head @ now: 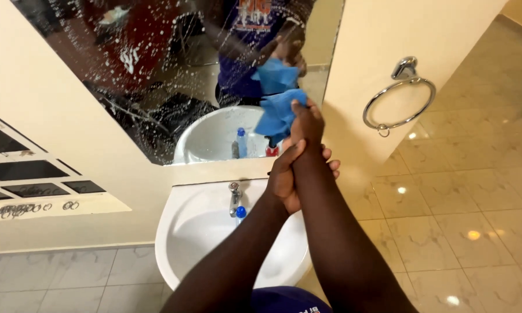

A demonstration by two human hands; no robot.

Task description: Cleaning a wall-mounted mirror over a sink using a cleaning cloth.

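Pressing a blue cloth (279,113) flat against the wet mirror (156,87), our right hand (306,123) clamps it; our left hand (287,177) wraps the right wrist (fingers curled), above a blue-capped bottle (240,213) beside the sink (185,226) tap (234,196).

Just one camera, strapped to my head, tilted down and forward at the wall mirror (156,75) and white sink (197,226) below. It's close, arm's reach, with my forearms coming up from the bottom edge.
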